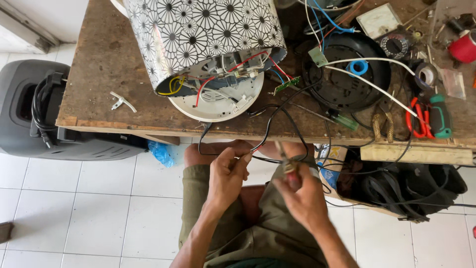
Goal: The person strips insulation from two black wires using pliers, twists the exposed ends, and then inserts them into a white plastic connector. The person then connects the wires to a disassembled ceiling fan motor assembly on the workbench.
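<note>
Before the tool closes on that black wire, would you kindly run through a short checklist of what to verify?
1. Left hand pinches the black wire: ok.
2. Right hand grips the red-handled tool: ok.
3. Tool tip on the wire: cannot tell, blurred.
4. Wire's far end unplugged: cannot tell.
5. Patterned cooker shell lies steady on the wooden bench: ok.
6. Loose wires crossing the bench edge kept clear: not ok.

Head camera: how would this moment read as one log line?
left hand: pinches black wire | right hand: grips red-handled tool at wire | patterned cooker: opened on wooden bench
</note>
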